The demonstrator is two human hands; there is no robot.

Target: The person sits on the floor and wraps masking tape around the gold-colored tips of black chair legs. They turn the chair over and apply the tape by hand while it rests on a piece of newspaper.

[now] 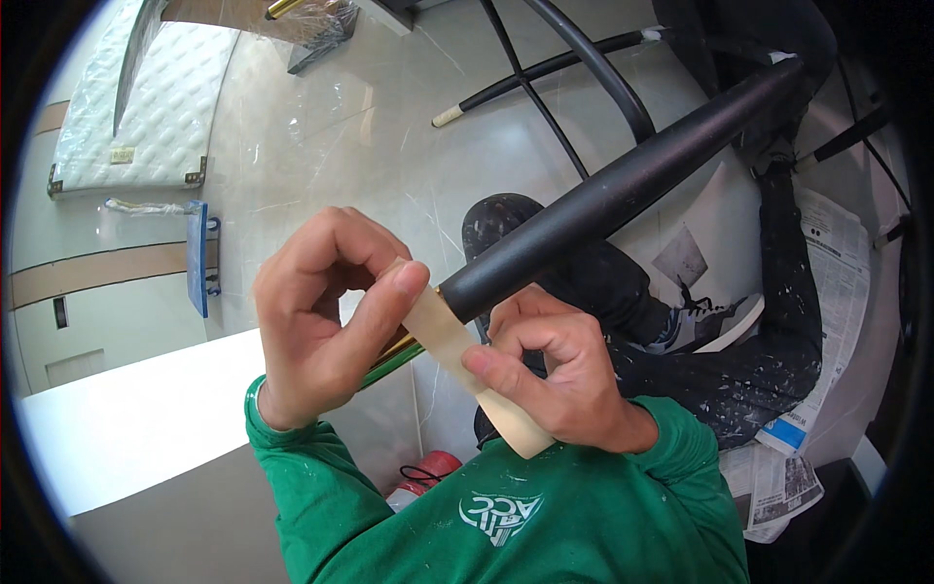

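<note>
The gold tip (397, 347) beneath the black tapered leg (623, 190) is mostly hidden behind the left hand (326, 316) and a strip of beige masking tape (457, 355). The left hand curls into a loose fist, thumb pressing the tape's upper end against the leg's narrow end. The right hand (550, 365) pinches the tape's lower stretch between thumb and forefinger, its remaining fingers folded. The tape's far end disappears beneath the right palm.
</note>
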